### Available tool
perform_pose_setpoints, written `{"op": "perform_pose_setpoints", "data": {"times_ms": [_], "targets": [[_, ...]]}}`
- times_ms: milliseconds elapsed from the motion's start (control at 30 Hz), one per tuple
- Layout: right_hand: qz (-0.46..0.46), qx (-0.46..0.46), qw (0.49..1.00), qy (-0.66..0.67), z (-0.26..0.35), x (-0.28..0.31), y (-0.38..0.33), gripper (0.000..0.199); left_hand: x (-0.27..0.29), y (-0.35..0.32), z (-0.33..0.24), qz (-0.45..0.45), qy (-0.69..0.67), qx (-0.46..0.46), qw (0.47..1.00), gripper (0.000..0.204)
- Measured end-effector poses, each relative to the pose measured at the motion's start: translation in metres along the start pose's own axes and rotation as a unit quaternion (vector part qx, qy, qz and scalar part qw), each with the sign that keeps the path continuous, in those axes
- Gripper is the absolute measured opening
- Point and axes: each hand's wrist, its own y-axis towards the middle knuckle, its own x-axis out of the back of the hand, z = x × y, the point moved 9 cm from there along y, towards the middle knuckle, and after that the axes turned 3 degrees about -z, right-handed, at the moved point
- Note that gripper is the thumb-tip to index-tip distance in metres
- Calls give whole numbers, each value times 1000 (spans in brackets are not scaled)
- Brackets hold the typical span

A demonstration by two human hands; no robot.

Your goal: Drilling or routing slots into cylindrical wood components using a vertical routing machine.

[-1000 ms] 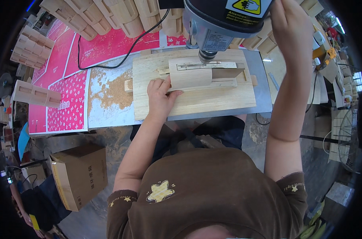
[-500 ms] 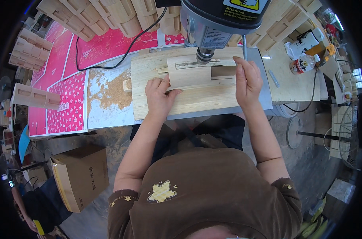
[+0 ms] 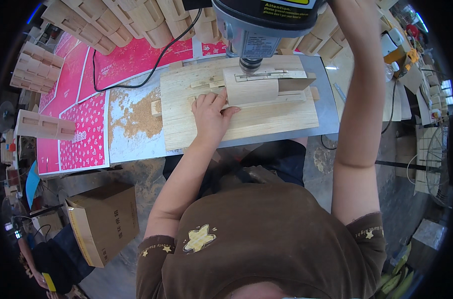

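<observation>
A pale wooden block (image 3: pixel 251 92) with a rounded top lies on a flat wooden board (image 3: pixel 271 122), with a long narrow slot along its far side. At the block's left end, my left hand (image 3: pixel 210 117) grips its near corner, index finger against the end and thumb along the near edge. Over the slot hangs the chuck (image 3: pixel 250 65) of a drill press (image 3: pixel 263 25); whether its bit touches the wood I cannot tell. My right hand (image 3: pixel 353 9) is raised beside the machine at the top edge, its fingers out of sight.
Rows of similar wooden blocks (image 3: pixel 112 20) line the back of the table. One block (image 3: pixel 44 124) stands on the pink sheet (image 3: pixel 92 134) at left. Sawdust (image 3: pixel 134 114) and a black cable (image 3: pixel 151 77) lie nearby. A cardboard box (image 3: pixel 104 224) sits below left.
My right hand has left the block's right end and risen to the machine's right side. The block has slid a little to the right, and my left hand has moved with it.
</observation>
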Motion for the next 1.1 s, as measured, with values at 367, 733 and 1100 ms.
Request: {"op": "perform_pose_setpoints", "data": {"times_ms": [367,733,1100], "targets": [[-94,65,989,94,-35,-40,-161,4,3,2,-1,-3,11,-3,1000,50],[-38,27,999,-1,-19,8,-16,18,4,2,6,16,-2,26,1000,52],[136,104,984,-51,-59,-51,-119,24,2,16,7,34,-120,25,992,38]]}}
